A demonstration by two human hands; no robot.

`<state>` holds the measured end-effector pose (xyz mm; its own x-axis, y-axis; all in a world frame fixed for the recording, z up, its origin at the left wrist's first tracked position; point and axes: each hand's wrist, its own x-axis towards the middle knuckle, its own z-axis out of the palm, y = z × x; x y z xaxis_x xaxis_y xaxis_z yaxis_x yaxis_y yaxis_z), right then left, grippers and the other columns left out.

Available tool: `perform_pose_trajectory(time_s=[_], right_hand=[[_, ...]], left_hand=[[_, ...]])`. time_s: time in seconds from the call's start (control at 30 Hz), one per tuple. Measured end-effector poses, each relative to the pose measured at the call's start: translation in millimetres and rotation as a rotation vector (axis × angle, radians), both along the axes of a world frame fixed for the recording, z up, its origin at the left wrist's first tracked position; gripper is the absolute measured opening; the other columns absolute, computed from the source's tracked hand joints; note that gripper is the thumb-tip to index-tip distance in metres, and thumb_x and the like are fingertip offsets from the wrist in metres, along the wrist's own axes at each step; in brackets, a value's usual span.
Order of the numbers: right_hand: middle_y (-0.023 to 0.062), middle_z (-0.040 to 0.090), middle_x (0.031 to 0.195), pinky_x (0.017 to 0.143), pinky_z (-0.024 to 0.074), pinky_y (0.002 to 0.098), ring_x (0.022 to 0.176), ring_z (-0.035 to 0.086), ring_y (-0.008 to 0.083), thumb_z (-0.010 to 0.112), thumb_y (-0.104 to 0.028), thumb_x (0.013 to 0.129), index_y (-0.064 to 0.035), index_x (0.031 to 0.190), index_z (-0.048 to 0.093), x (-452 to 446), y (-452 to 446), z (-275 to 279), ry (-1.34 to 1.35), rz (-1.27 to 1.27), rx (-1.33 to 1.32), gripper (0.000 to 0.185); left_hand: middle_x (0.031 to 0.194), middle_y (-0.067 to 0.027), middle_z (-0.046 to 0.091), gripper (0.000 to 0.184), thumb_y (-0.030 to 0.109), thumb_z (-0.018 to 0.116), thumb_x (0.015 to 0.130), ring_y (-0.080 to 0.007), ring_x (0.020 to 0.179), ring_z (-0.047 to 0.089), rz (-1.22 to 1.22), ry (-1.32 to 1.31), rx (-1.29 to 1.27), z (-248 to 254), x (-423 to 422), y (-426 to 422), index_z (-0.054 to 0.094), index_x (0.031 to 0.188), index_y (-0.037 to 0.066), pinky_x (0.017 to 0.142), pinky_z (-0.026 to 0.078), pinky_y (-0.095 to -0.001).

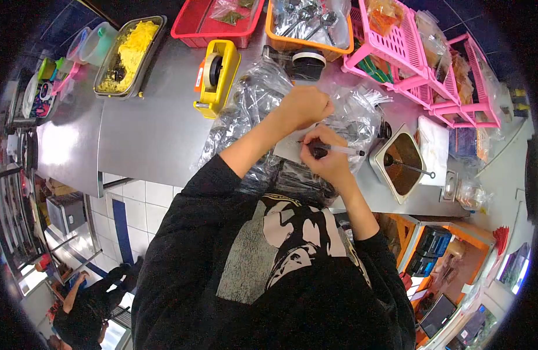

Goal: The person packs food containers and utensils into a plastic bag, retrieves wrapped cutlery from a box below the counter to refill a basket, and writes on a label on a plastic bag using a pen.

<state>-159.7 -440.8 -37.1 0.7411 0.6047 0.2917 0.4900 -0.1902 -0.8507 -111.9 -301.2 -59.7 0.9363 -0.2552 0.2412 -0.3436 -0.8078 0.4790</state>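
In my right hand (328,160) is a pen (346,150) with a clear barrel, gripped between fingers and thumb. Its writing end points toward a small pale piece of paper (287,148) lying on the packed goods. My left hand (310,107) is curled closed just beyond it, resting over clear plastic bags (257,93); whatever is in its fingers is hidden. Dark contents show through the plastic-wrapped packs (304,179) against my body. More crinkled clear plastic (362,114) spreads to the right of both hands.
Around the steel counter (146,134) stand a yellow tape dispenser (225,81), a tray of yellow shreds (129,55), a red bin (208,29), an orange-rimmed bin (310,46), pink baskets (391,52) and a metal container with a ladle (402,163). Another person (85,309) is at lower left.
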Motion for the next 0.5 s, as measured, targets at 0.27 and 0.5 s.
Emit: perform_pose_trajectory(time_s=[0.27,0.5], right_hand=[[0.0064,0.060,0.073,0.060,0.0453,0.0239,0.067,0.058,0.0130,0.064,0.001,0.067,-0.0018,0.070,0.054,4.0,-7.7,-9.8,0.008,0.053,0.060,0.011],[0.0067,0.060,0.073,0.061,0.0457,0.0244,0.067,0.058,0.0136,0.064,0.001,0.066,-0.0018,0.070,0.055,5.0,-6.2,-6.8,-0.014,0.083,0.038,0.010]], left_hand=[[0.070,-0.0195,0.060,0.033,0.030,0.042,0.082,-0.0365,0.067,0.059,0.002,0.048,-0.006,3.2,-0.8,-0.6,0.060,0.072,0.004,0.064,0.048,-0.0453],[0.070,-0.0195,0.060,0.035,0.031,0.044,0.081,-0.0360,0.066,0.060,0.022,0.069,-0.042,7.0,-1.9,-0.9,0.062,0.072,0.003,0.063,0.048,-0.0448]])
